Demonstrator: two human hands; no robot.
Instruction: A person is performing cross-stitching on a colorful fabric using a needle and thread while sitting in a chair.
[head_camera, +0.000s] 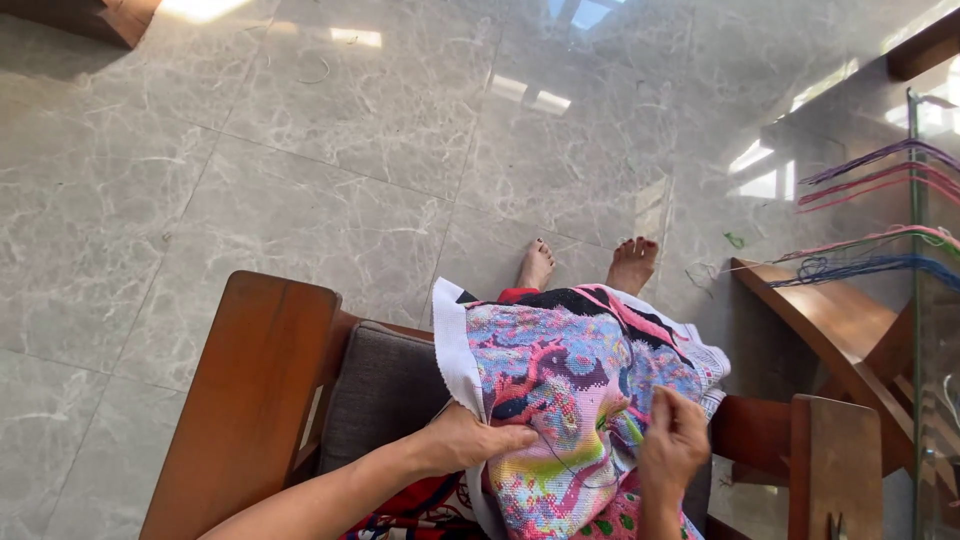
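- Head view: I see one cross-stitch cloth (560, 390), multicolour with white edges, draped over the lap.
- Left hand (470, 440) grips its edge; right hand (672, 445) has fingers pinched, on what I can't tell.
- Two bare feet (590, 265).

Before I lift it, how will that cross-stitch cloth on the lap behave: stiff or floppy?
Probably floppy: the cross-stitch cloth drapes over the lap and its white edge folds under the left hand. Likely light, since it bends under that hand's grip. A dark thread loops toward the right hand, so it may snag.
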